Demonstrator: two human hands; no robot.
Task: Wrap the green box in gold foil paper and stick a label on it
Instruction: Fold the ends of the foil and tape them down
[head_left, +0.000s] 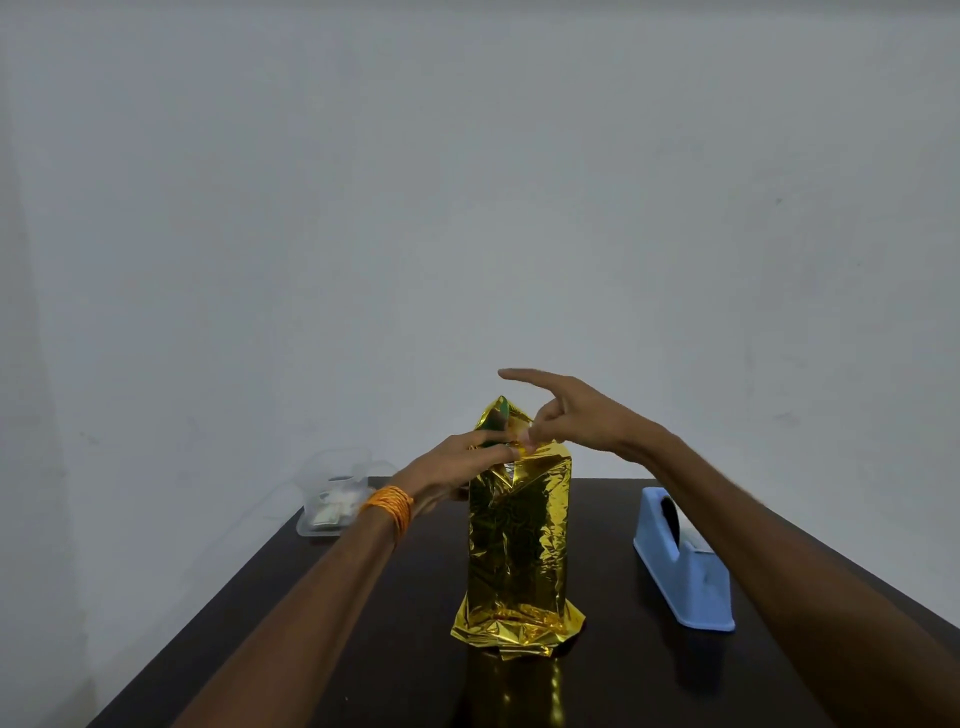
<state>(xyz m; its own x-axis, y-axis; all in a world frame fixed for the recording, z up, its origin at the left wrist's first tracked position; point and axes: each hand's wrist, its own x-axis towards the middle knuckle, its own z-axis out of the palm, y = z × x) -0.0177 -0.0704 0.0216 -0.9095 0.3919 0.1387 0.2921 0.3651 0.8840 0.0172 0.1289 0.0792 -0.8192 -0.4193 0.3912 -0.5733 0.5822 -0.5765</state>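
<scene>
Two pinches: left hand (462, 460) and right hand (582, 415) hold the gold foil (519, 540) top folds. Released untaped, I expect springback; standing tall, it may topple.

Dark, glossy table (644, 691), running from near edge to far wall. Right side, mid-depth: light blue tape dispenser (687, 569), long body lying along the table's depth, dark roll set in its far end. Far left corner: clear plastic container (332, 501), open, overhanging the table edge a little; pale white bits (340, 500) inside, too blurred to identify. Behind everything: plain grey-white wall (467, 208), faintly scuffed.
</scene>
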